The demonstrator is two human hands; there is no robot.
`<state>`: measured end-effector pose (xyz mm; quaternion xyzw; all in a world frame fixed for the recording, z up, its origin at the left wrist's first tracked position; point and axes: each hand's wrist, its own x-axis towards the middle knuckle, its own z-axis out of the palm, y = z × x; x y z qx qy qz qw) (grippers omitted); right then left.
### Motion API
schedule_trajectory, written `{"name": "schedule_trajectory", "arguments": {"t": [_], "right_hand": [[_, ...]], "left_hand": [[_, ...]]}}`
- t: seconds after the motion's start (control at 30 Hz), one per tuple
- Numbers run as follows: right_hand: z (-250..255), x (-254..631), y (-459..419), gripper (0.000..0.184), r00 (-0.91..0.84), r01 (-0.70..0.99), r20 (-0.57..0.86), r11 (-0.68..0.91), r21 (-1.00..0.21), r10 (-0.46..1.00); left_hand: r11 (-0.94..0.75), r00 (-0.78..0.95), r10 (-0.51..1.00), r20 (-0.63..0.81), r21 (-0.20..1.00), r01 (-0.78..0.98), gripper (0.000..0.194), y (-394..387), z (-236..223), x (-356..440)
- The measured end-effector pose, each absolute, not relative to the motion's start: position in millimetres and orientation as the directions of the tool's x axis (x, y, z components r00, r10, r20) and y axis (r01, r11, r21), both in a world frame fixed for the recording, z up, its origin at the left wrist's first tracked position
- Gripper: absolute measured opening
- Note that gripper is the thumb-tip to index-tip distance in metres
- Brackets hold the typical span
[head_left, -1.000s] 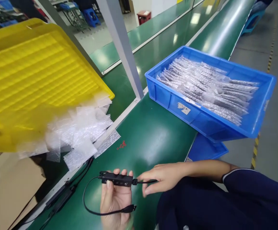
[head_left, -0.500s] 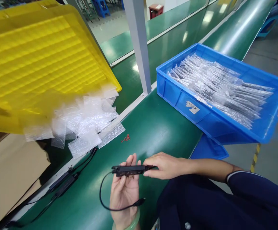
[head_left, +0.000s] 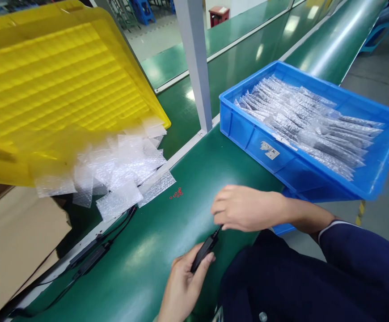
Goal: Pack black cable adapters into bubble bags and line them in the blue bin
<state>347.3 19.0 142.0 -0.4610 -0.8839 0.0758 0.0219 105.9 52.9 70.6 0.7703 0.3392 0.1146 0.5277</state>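
My left hand (head_left: 183, 286) is low in the view, fingers closed round a slim black device (head_left: 204, 250) that points up and to the right. My right hand (head_left: 243, 208) hovers just above it, fingers curled, pinching the thin black cable at the device's upper end. The rest of the cable is hidden behind my hands. Both hands are over the green belt (head_left: 188, 214), close to my dark blue sleeve.
A blue bin (head_left: 375, 179) of several bagged items stands at the right. A tilted yellow tray (head_left: 57, 80) spills bubble-wrap bags (head_left: 120, 165) at the left. Small red rings (head_left: 177, 193) lie on the belt. Black cables (head_left: 90, 259) run along its left edge by a grey post (head_left: 194, 62).
My left hand has turned over and dropped lower, tilting the device from level to diagonal. My right hand has risen above it. The loose cable loop is out of sight.
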Motion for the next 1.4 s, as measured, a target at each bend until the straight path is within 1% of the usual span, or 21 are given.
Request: {"name": "schedule_trajectory", "arguments": {"t": [0.1,0.17,0.23,0.3,0.33,0.4,0.47,0.53,0.6,0.67,0.73,0.8,0.87,0.9,0.93,1.0,1.1,1.17,1.23,1.3,1.4], "right_hand": [[152,376,18,0.016,-0.442,0.889,0.099,0.450,-0.083,0.891],[155,392,17,0.021,-0.346,0.925,0.195,0.369,-0.093,0.918],[152,397,17,0.032,-0.223,0.949,0.293,0.275,-0.151,0.930],[141,386,16,0.043,-0.137,0.918,0.352,0.253,-0.307,0.926],[132,376,16,0.047,-0.145,0.861,0.332,0.284,-0.422,0.932],[111,348,15,0.047,-0.292,0.650,0.205,0.351,-0.674,0.934],[89,318,15,0.051,-0.469,0.444,0.061,0.294,-0.846,0.881],[71,296,15,0.054,-0.561,0.350,-0.023,0.212,-0.912,0.828],[60,287,16,0.043,-0.613,0.329,-0.065,0.179,-0.927,0.788],[59,291,18,0.032,-0.624,0.373,-0.059,0.230,-0.899,0.779],[63,302,20,0.029,-0.544,0.520,0.036,0.370,-0.770,0.838],[71,315,23,0.028,-0.426,0.721,0.212,0.472,-0.508,0.879],[79,324,26,0.027,-0.370,0.843,0.379,0.478,-0.246,0.848],[82,325,27,0.026,-0.356,0.870,0.448,0.466,-0.161,0.820],[84,325,29,0.026,-0.344,0.883,0.512,0.457,-0.108,0.787],[84,318,31,0.026,-0.319,0.881,0.612,0.465,-0.091,0.724],[76,300,33,0.025,-0.238,0.821,0.712,0.529,-0.215,0.660],[70,286,33,0.024,-0.114,0.746,0.733,0.545,-0.382,0.670],[67,274,30,0.025,0.020,0.621,0.674,0.520,-0.587,0.738],[68,267,25,0.027,0.083,0.482,0.561,0.460,-0.746,0.824],[72,264,18,0.032,0.025,0.419,0.441,0.391,-0.820,0.897]], "left_hand": [[-0.077,0.769,0.599,-0.224,0.940,0.334,0.034,57,71,89],[0.073,0.748,0.633,-0.202,0.977,0.202,0.032,58,67,79],[0.199,0.634,0.757,-0.159,0.980,0.008,0.031,58,62,74],[0.233,0.436,0.890,-0.131,0.954,-0.187,0.034,59,60,78],[0.219,0.333,0.935,-0.127,0.941,-0.259,0.036,60,60,83],[0.181,0.177,0.976,-0.125,0.921,-0.346,0.038,63,64,93],[0.156,0.097,0.987,-0.128,0.906,-0.393,0.039,67,71,103],[0.152,0.070,0.988,-0.135,0.902,-0.403,0.041,70,78,107],[0.138,0.053,0.990,-0.127,0.911,-0.388,0.042,70,83,107],[0.123,0.043,0.992,-0.115,0.924,-0.363,0.042,69,85,105],[0.126,0.067,0.992,-0.110,0.934,-0.335,0.042,65,84,103],[0.163,0.134,0.983,-0.127,0.939,-0.303,0.040,59,80,103],[0.213,0.214,0.964,-0.157,0.937,-0.276,0.037,53,74,106],[0.240,0.250,0.952,-0.175,0.934,-0.263,0.036,49,70,108],[0.263,0.279,0.941,-0.190,0.931,-0.253,0.035,45,68,110],[0.298,0.329,0.920,-0.211,0.923,-0.243,0.035,39,62,115],[0.307,0.355,0.910,-0.213,0.923,-0.233,0.036,31,54,121],[0.274,0.331,0.923,-0.196,0.939,-0.209,0.035,27,48,123],[0.234,0.300,0.938,-0.176,0.957,-0.172,0.036,25,42,125],[0.207,0.292,0.943,-0.160,0.969,-0.136,0.037,23,36,125],[0.188,0.308,0.939,-0.155,0.979,-0.081,0.037,21,27,126]]}}
